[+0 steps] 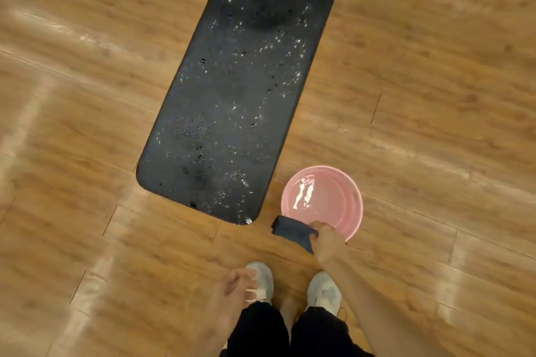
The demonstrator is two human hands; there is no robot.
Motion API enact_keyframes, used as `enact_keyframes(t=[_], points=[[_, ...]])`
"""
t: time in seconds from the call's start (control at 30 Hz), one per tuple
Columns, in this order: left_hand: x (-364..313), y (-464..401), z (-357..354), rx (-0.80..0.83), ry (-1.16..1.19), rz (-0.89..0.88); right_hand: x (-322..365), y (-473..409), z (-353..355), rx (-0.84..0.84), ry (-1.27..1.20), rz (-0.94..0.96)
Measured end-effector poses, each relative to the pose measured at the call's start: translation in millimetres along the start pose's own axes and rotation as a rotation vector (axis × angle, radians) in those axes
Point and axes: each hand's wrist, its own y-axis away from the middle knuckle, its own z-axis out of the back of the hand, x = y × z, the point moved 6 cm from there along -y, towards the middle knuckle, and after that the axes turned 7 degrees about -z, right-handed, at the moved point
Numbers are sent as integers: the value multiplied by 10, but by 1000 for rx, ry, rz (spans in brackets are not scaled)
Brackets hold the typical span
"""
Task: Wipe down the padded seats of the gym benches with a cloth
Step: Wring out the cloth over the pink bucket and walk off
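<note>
Below my head, on the wooden floor (87, 124): a pink basin (348, 211) stands just beside the near right corner of the bench seat.
Basin contents: clear water, with a bright glare on its surface; nothing else shows inside.
Bench seat (232, 113): a long black pad running away from me, speckled all over with shining wet droplets.
Cloth (293, 230): dark, folded, draped at the basin's near rim and hanging outside it, over the floor.
My right hand (326, 243): fingers closed, pinching the cloth at the basin's edge.
My left hand (235, 288): empty, fingers loosely curled and spread, hovering above my left shoe (265, 278).
My feet: pale shoes and dark trousers (261, 330), near the bench end.
</note>
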Motion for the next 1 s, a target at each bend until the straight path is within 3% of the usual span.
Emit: enact_keyframes(t=[0.17,0.27,0.4,0.6,0.7,0.83,1.0], points=[[181,-85,171,-57,68,43,-79,-391,-358,124,183,-64],[235,-5,232,-74,82,61,-167,-462,-451,89,228,-68],[229,230,261,-91,89,74,-232,-313,-374,204,99,-76],[90,951,69,-53,125,123,-111,848,243,348,-268,7],[-79,1461,-116,49,214,193,76,1660,766,376,-421,7],[-400,2194,-289,178,582,290,434,2615,1383,397,-446,88],[-725,2709,-57,160,911,219,853,3460,1711,450,-349,253]])
